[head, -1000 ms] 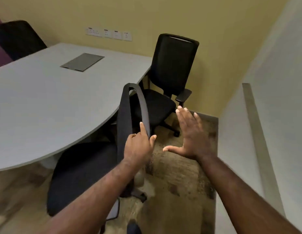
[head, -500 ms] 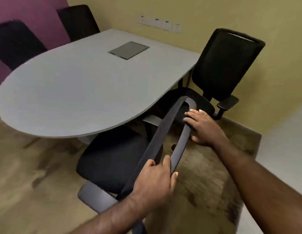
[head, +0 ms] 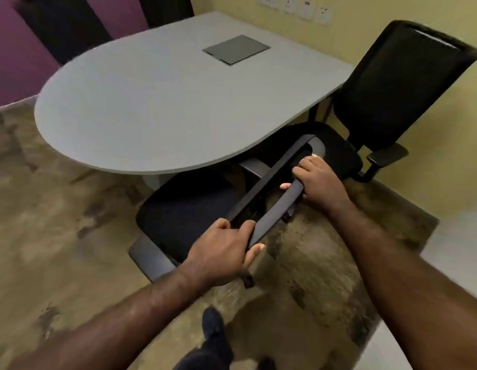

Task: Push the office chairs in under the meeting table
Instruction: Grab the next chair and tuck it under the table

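Both hands are clamped on the top rail of the near chair's backrest (head: 274, 198) — the left hand (head: 221, 255) at its lower end, the right hand (head: 316, 180) near the upper corner. The chair's seat (head: 189, 206) sits partly under the curved edge of the tabletop (head: 152, 102). I'd worry about its armrest (head: 152, 259) catching that edge, or the chair bumping the second chair (head: 397, 86) just beside it — they look crowded. No containers here; only a flat hatch (head: 236, 52) is set in the tabletop.
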Available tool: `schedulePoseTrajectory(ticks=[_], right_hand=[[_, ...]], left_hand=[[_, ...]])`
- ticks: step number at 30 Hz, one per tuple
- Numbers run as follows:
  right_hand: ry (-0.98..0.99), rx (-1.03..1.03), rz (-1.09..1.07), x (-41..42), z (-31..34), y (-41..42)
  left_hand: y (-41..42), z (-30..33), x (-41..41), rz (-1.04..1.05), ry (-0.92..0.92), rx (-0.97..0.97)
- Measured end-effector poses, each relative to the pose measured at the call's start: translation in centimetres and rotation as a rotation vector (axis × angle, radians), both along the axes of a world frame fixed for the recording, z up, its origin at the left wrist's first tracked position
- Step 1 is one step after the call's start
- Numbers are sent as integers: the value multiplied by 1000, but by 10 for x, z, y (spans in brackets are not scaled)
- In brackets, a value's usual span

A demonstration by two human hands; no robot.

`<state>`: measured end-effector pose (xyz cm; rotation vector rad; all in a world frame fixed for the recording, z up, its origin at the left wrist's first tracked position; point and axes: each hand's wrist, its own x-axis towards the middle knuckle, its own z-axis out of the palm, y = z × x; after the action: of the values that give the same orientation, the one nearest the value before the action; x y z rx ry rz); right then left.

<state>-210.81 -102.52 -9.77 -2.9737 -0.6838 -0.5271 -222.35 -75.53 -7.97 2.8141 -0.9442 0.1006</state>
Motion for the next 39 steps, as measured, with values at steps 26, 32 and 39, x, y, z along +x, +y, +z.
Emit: schedulePoseTrajectory(ticks=[26,32,39], right_hand=[[222,-230,199,-51,17,62],[258,-228,172,-53,14,78],[275,-243,96,-30,15,82]], left_hand=[[110,-2,-29,388,-167,119],[132,3,-14,322,-187,133],[136,3,25,274,-213,133]])
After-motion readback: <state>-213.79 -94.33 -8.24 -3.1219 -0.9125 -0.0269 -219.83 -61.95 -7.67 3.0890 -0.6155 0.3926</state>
